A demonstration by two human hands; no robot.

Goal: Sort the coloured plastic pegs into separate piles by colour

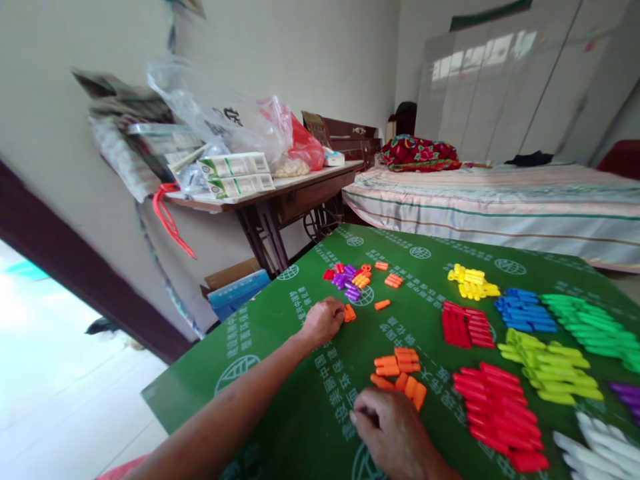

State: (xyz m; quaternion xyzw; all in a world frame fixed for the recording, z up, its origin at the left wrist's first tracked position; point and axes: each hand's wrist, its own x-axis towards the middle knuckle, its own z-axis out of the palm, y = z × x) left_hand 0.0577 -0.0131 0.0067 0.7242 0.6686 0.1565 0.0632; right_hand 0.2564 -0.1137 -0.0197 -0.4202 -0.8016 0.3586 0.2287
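My left hand [324,323] rests on the green table with its fingers curled. Its fingertips are against a few small orange plastic caps [350,313], which look like marker caps; what lies inside the fingers is hidden. Nearer to me, my right hand [393,430] is closed loosely beside a group of orange caps [400,367], and its grip is hidden too. Beyond the left hand lies a mixed heap of purple caps [345,280], with red and orange ones among them. Two small orange groups and a single orange cap [383,305] lie to its right.
Sorted piles cover the table's right side: yellow [473,281], blue [525,310], green [590,327], lime [553,367], dark red [465,325], bright red [500,413] and white [600,447]. A cluttered sewing table [295,179] stands behind left, a bed [480,197] behind right.
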